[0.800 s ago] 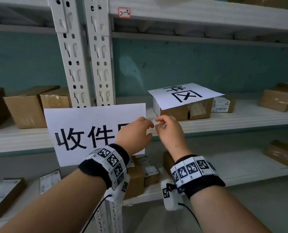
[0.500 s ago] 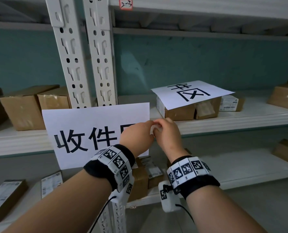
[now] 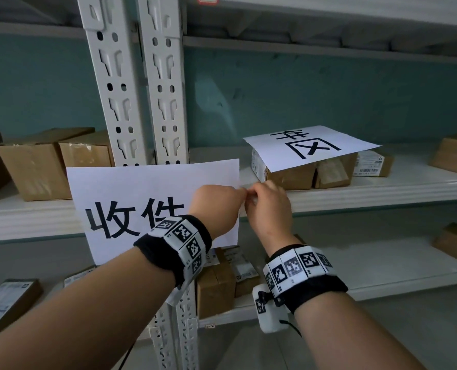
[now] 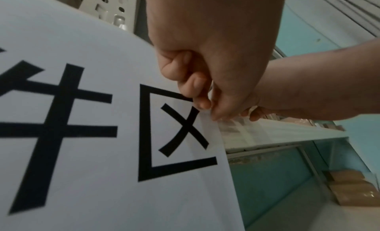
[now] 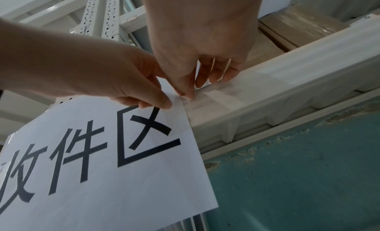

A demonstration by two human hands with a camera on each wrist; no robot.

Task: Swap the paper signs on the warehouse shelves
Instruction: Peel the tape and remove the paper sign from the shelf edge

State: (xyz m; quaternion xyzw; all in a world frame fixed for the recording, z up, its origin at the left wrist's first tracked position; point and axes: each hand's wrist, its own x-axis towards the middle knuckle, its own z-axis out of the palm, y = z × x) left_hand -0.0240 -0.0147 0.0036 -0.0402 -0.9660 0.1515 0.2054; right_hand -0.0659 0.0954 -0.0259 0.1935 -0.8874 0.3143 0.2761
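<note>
Cardboard boxes (image 3: 35, 161) sit on the middle shelf (image 3: 382, 193) at far left, and just right of them the white uprights (image 3: 131, 84) rise behind the hanging sign (image 3: 142, 198), a white sheet printed with large black characters that covers the shelf's front edge. Its right edge is where the work is: the left hand (image 3: 216, 209) pinches the paper near the upper right corner, fingers curled on the sheet, while the right hand (image 3: 268, 206) pinches at a strip of clear tape (image 5: 205, 96) running from that corner onto the shelf lip, thumb and forefinger closed on it and the other fingers loosely spread. Whether the tape is being peeled off or pressed down cannot be told. Further right, a second sign (image 3: 310, 148) lies loose on top of small boxes on the same shelf, attached to nothing visible. By my reading the swap is about midway: one sheet is off the rack, the other still being handled at its corner.
</note>
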